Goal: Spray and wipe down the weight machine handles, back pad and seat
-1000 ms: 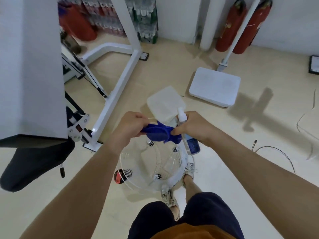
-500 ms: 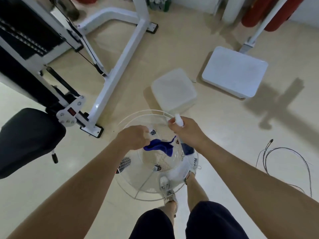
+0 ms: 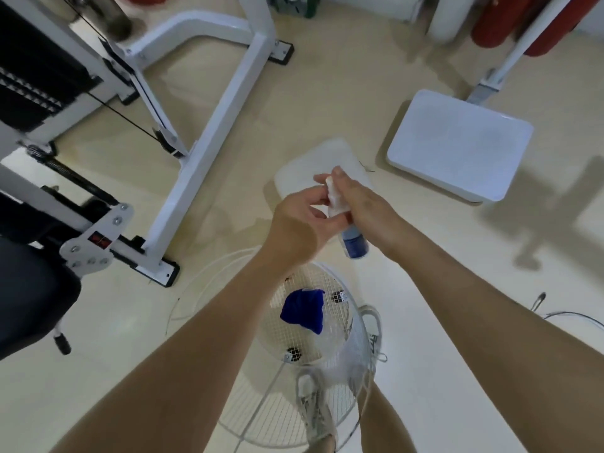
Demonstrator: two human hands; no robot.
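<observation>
The spray bottle (image 3: 353,244) is held in the air in front of the person, above the floor and a little beyond the wire fan guard (image 3: 277,336). It is tilted, with the blue body pointing down toward the person and the white spray head pointing up and away. The right hand (image 3: 367,209) grips it around the neck, fingers curled around the bottle and one fingertip over the top of the white head. The left hand (image 3: 299,225) comes from the other side, and its bent fingers pinch the white head, touching the right hand. The blue cloth (image 3: 303,310) is in neither hand; it lies crumpled on the mesh of the fan guard, below the two forearms. The weight machine (image 3: 209,119) stands at the left, well apart from the hands, with a white frame on the floor and a dark weight stack (image 3: 32,76) behind it. Its black seat (image 3: 29,289) is at the left edge, near the person. On the floor beyond the hands lies a pale square box (image 3: 294,173), partly hidden by the hands, and to the right of it a white base plate (image 3: 457,142) with a pole. Red punching bags (image 3: 490,21) are against the far wall. A thin cable (image 3: 568,315) lies on the floor at the right.
</observation>
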